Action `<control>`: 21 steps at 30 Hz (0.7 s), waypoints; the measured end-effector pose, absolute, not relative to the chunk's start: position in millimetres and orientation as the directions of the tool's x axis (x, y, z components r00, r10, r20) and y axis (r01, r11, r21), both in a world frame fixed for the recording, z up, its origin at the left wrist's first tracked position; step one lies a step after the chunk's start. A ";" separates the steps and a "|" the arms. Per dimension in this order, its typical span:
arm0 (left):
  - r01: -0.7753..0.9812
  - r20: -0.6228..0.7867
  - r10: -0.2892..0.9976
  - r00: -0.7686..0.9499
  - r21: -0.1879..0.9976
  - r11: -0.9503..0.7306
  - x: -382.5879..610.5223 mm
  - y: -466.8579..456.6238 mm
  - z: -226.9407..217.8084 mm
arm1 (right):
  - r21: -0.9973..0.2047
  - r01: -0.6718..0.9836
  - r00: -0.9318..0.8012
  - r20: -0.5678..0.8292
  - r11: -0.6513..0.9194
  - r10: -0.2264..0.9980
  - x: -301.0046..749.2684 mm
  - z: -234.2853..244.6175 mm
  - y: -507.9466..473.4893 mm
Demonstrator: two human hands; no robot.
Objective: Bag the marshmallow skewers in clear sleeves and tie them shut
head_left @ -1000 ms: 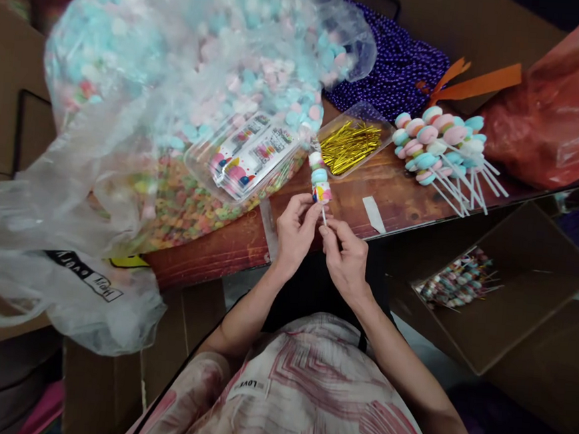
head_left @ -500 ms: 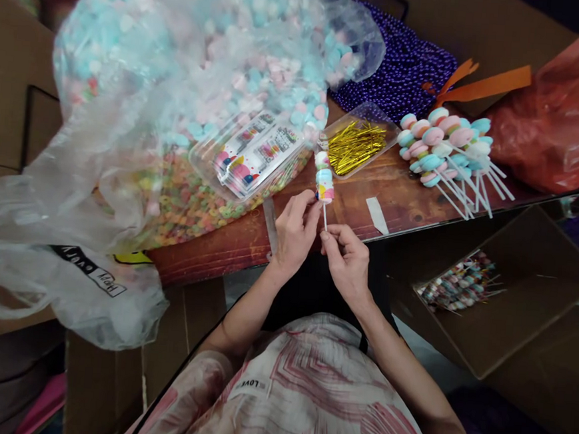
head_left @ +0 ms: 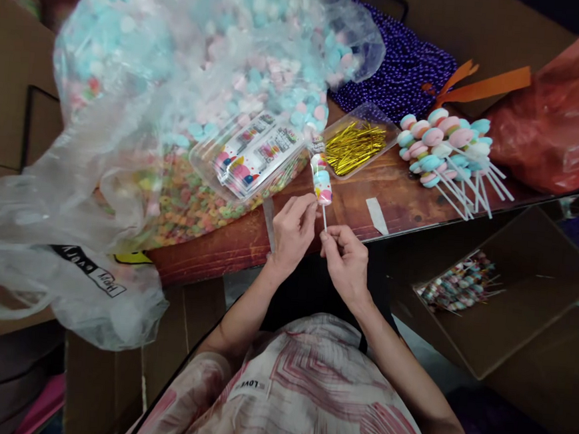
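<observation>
A candy skewer (head_left: 322, 181) of pastel sweets on a white stick, inside a printed clear wrapper, points away from me over the table edge. My right hand (head_left: 346, 256) pinches the lower part of the stick between thumb and finger. At the wrapper's lower end, my left hand (head_left: 292, 229) has its fingers pressed together on the wrapper's edge. Beside the skewer lie a clear tray of gold twist ties (head_left: 355, 147) and a clear tray of printed wrappers (head_left: 254, 154). A pile of unwrapped candy skewers (head_left: 445, 146) rests to the right.
Large clear bags of pastel sweets (head_left: 192, 55) and ring-shaped candies (head_left: 204, 217) fill the left side. Purple beads (head_left: 392, 58) and a red bag (head_left: 547, 123) lie behind. Below the table's right edge, a cardboard box (head_left: 513, 308) holds wrapped skewers (head_left: 459, 284).
The skewer's top has tilted slightly left, and the sweets show further inside the wrapper. My left hand has shifted a little left and down; my right hand keeps its pinch on the stick.
</observation>
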State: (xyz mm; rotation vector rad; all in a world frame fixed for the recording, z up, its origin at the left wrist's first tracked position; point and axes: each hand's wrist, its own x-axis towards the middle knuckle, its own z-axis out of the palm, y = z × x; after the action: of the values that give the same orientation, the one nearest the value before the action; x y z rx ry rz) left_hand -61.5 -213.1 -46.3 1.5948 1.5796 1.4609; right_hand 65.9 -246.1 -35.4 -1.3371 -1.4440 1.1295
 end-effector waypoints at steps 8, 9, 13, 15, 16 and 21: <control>0.432 0.346 0.937 0.040 0.840 -0.329 -70.6 -214.5 -37.7 | -0.984 0.177 -0.031 -0.006 0.000 0.999 62.7 -28.8 -238.4; 0.402 0.341 0.937 0.072 0.850 -0.340 -71.7 -216.9 -36.0 | -0.987 0.160 -0.031 0.001 0.006 1.000 62.8 -28.1 -236.9; 0.253 0.298 0.949 0.106 0.915 -0.316 -76.5 -228.1 -32.0 | -0.987 0.158 -0.040 0.020 0.026 0.999 64.2 -27.8 -235.0; 0.140 0.230 0.972 0.042 0.962 -0.233 -77.0 -230.5 -33.6 | -0.977 0.207 -0.039 0.041 0.048 0.998 64.1 -29.4 -236.7; 0.056 0.178 0.984 -0.007 0.983 -0.177 -76.2 -230.1 -35.3 | -0.971 0.232 -0.041 0.056 0.064 0.998 63.6 -30.5 -237.8; -0.329 -0.151 0.975 -0.163 0.940 0.090 -63.6 -216.3 -43.1 | -0.927 0.344 -0.072 0.137 0.153 0.988 59.2 -34.0 -242.3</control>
State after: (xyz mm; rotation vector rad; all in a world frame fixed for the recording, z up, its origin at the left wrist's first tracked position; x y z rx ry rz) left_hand -63.6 -216.3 -43.1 0.7837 1.1492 1.3864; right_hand 59.2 -242.3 -34.0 -1.3250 -1.5679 0.9417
